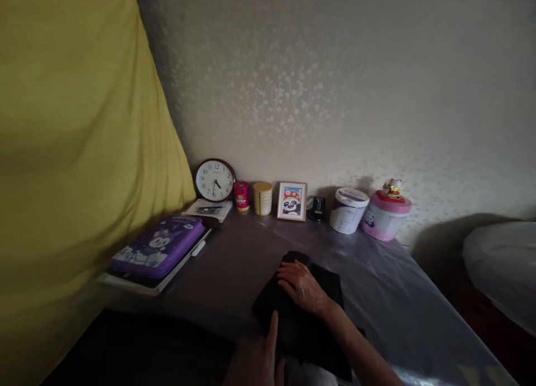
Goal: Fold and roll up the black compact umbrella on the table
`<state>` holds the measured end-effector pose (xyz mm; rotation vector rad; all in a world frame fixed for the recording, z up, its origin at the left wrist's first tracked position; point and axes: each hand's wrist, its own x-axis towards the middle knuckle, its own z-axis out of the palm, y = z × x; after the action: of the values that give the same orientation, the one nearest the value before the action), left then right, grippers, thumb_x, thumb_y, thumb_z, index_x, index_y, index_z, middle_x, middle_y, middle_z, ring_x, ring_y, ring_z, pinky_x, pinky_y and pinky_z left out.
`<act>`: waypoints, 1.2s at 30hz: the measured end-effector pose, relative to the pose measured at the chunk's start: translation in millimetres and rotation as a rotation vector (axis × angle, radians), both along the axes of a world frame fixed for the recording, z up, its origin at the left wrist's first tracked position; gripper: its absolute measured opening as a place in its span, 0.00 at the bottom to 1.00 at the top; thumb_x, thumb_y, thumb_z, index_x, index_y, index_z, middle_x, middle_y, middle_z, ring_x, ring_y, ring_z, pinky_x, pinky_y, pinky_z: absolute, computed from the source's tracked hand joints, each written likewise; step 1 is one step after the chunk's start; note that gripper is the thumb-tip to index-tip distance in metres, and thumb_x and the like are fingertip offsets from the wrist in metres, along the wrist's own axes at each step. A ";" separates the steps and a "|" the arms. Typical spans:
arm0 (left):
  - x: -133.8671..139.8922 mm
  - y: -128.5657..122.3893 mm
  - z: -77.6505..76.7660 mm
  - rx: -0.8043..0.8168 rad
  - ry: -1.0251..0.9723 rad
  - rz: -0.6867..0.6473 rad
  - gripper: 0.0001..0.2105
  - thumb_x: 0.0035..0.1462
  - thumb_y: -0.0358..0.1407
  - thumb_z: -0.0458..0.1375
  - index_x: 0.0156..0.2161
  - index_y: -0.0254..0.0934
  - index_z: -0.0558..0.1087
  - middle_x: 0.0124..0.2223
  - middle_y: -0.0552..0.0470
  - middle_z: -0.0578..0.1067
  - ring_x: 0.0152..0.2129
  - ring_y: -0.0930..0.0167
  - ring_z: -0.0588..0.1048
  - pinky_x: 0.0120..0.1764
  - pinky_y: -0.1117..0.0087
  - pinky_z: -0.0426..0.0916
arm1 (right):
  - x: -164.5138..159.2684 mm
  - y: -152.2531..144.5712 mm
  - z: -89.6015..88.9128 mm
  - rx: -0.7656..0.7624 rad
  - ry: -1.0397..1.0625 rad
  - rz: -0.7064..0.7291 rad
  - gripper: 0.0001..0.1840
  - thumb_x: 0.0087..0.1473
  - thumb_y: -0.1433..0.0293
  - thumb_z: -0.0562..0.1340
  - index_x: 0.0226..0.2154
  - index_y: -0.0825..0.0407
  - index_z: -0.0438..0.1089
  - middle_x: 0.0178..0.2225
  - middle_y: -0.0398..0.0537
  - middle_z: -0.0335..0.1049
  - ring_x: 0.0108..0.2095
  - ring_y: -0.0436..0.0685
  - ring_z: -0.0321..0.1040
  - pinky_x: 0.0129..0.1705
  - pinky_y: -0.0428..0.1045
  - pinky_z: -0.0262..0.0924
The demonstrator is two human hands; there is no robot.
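A black folded cloth point(310, 336), perhaps a garment, lies at the front of the table. On its upper part my right hand point(304, 288) rests palm down, fingers stretched out and lying flat. My left hand point(257, 361) is at the cloth's lower left edge, smeared by motion and partly cut off by the frame. One digit of it points forward, apart from the rest, and touches or hovers over the cloth; which, I cannot tell. Some greyish material point(310, 372) shows below the cloth at the bottom edge.
A purple case point(159, 246) lies on books at left, beside a yellow curtain point(84, 123). Along the wall stand a clock point(215, 179), a pink can point(242, 196), a yellow tin point(263, 199), a framed panda picture point(292, 201), a black object point(318, 209) and two tubs point(349, 213).
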<state>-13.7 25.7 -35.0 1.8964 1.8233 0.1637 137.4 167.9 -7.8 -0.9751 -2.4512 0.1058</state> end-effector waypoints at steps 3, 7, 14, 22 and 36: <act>-2.6 -1.3 4.4 0.014 -0.019 -0.030 0.36 0.55 0.32 0.49 0.65 0.43 0.36 0.53 0.47 0.71 0.45 0.66 0.71 0.45 0.69 0.61 | 10.8 24.1 -4.1 0.020 0.034 -0.229 0.14 0.59 0.70 0.53 0.41 0.50 0.72 0.46 0.52 0.73 0.51 0.60 0.66 0.54 0.61 0.56; -6.5 -4.1 9.3 0.027 -0.077 -0.022 0.34 0.57 0.34 0.47 0.65 0.41 0.36 0.54 0.47 0.70 0.47 0.66 0.71 0.47 0.70 0.61 | 50.4 44.6 -4.1 0.023 0.246 -0.412 0.14 0.57 0.68 0.53 0.39 0.52 0.73 0.43 0.54 0.74 0.45 0.59 0.70 0.49 0.56 0.63; -11.1 -5.5 5.5 0.063 -0.150 -0.026 0.32 0.59 0.34 0.44 0.65 0.37 0.37 0.57 0.46 0.68 0.48 0.69 0.70 0.48 0.72 0.62 | 125.6 -16.1 -2.6 -0.022 0.400 -0.515 0.15 0.57 0.64 0.52 0.39 0.50 0.71 0.40 0.51 0.74 0.39 0.58 0.72 0.41 0.53 0.67; -11.4 -5.4 3.2 0.107 -0.163 -0.031 0.32 0.58 0.34 0.44 0.65 0.37 0.37 0.58 0.46 0.67 0.48 0.70 0.70 0.50 0.72 0.62 | 116.5 -79.9 -0.7 -0.061 0.206 -0.243 0.19 0.60 0.72 0.49 0.48 0.44 0.68 0.57 0.51 0.61 0.50 0.56 0.67 0.46 0.49 0.67; -10.1 -5.5 10.7 0.093 -0.125 -0.050 0.31 0.60 0.35 0.43 0.65 0.34 0.37 0.57 0.44 0.68 0.48 0.70 0.70 0.50 0.73 0.61 | 79.5 -58.1 29.4 -0.023 0.283 -0.120 0.13 0.61 0.71 0.50 0.41 0.48 0.69 0.53 0.52 0.65 0.50 0.55 0.67 0.50 0.51 0.64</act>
<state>-23.8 20.1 -24.3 1.9470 1.7104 0.3480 216.9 109.8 21.6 -1.0386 -2.1342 0.2159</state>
